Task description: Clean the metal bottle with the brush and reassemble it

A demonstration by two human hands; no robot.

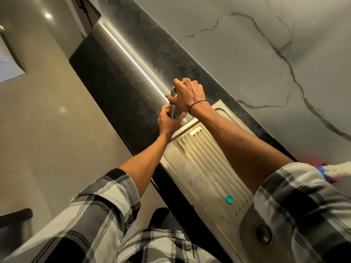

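Head view: left hand grasps the bottle to steady it at the bench's front edge; right hand clasps its top, likely twisting the cap.

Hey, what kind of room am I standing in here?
Most likely a kitchen. A steel sink with a ribbed drainboard is set into a dark stone countertop, with marble-look wall behind. The left hand and right hand hold a metal bottle at the counter.

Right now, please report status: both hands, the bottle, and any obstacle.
Left hand grips metal bottle body. Right hand grips its top. Teal cap lies apart on drainboard. No obstacle seen.
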